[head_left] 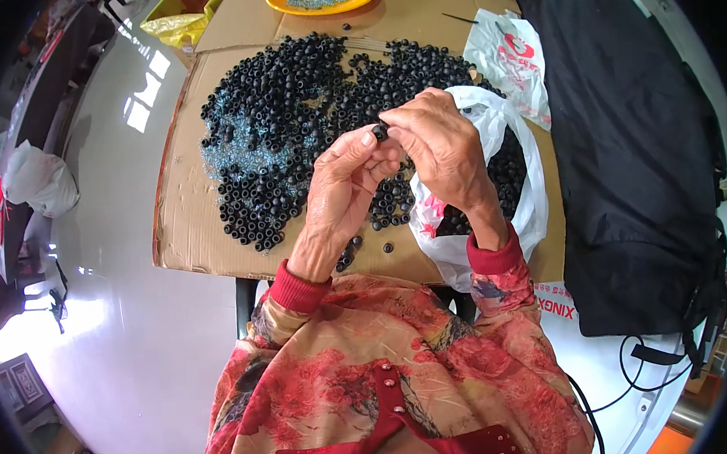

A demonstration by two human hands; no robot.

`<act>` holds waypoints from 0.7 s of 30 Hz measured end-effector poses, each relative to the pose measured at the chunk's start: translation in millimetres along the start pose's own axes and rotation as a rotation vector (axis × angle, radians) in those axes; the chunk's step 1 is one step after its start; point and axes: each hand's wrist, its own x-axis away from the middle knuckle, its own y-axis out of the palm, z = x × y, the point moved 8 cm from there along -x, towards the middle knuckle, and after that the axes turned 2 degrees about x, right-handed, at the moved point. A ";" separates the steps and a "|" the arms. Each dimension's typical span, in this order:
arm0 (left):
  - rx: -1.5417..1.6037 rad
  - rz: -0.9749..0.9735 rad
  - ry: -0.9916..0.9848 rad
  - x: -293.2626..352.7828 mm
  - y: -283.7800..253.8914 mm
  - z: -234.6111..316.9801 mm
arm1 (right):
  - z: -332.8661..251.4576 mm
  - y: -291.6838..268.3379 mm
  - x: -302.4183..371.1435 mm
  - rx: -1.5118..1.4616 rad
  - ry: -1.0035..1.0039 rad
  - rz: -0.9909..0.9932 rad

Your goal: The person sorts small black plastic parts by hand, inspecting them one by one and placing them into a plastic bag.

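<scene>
The cardboard-topped worktop (182, 226) carries black beads (288, 86). Left hand (340, 183) and right hand (443, 145) grasp one dark bead (380, 133) between their fingers, just right of the left thumb.

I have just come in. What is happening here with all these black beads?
The person's left hand and right hand hold one black bead at their fingertips, above a cardboard sheet. Many loose black beads lie spread on it, with small bluish beads among them. More black beads are in an open white plastic bag; a yellow plate holds small bluish beads.
</scene>
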 end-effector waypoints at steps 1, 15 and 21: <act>-0.032 0.032 0.009 0.3 -1.2 0.6 | 0.4 0.0 0.1 -0.002 0.001 0.001; -0.025 0.048 0.068 2.5 -3.8 -1.7 | 5.4 3.9 7.2 0.029 0.131 0.029; 0.041 0.076 0.026 3.8 -5.3 -6.1 | -2.3 6.7 8.9 0.092 0.088 -0.036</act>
